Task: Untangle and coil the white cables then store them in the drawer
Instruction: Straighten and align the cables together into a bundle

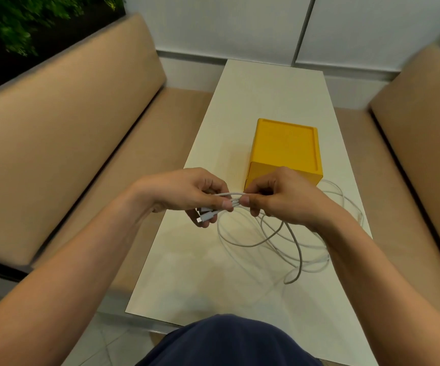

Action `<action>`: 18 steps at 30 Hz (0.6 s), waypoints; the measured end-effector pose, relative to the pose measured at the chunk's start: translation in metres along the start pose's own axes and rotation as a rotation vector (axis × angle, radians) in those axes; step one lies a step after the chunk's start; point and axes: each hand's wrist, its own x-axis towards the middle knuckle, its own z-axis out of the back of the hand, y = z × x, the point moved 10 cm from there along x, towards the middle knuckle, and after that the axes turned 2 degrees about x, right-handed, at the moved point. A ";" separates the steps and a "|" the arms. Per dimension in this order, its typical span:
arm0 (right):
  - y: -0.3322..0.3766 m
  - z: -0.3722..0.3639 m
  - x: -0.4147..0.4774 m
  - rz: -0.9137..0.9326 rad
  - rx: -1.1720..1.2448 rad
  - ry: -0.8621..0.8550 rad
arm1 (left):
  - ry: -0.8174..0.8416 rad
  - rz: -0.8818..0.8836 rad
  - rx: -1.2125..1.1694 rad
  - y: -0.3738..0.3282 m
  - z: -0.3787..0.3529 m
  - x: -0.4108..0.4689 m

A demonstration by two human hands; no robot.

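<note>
Above the near half of the table (266,88), the left hand (187,191) pinches the plug ends of the white cables (237,194). The right hand (284,196) pinches the same strands just beside it, likely to start a coil, while the slack lies looped to the right. The yellow drawer box (284,146) stands just beyond, its lower front hidden by the hands, and the number of cables is hard to tell.

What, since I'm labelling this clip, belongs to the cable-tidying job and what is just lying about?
Job: white cables; yellow drawer box; left hand and right hand, both pinching the cables.
Just there: table; tan benches; plants.
</note>
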 end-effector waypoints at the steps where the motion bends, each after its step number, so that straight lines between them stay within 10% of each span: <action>1: -0.001 0.002 0.000 -0.003 0.000 -0.018 | 0.010 -0.007 0.003 -0.001 -0.001 0.000; 18: -0.008 0.003 0.002 0.051 0.142 -0.182 | -0.084 0.018 -0.098 0.004 0.005 0.010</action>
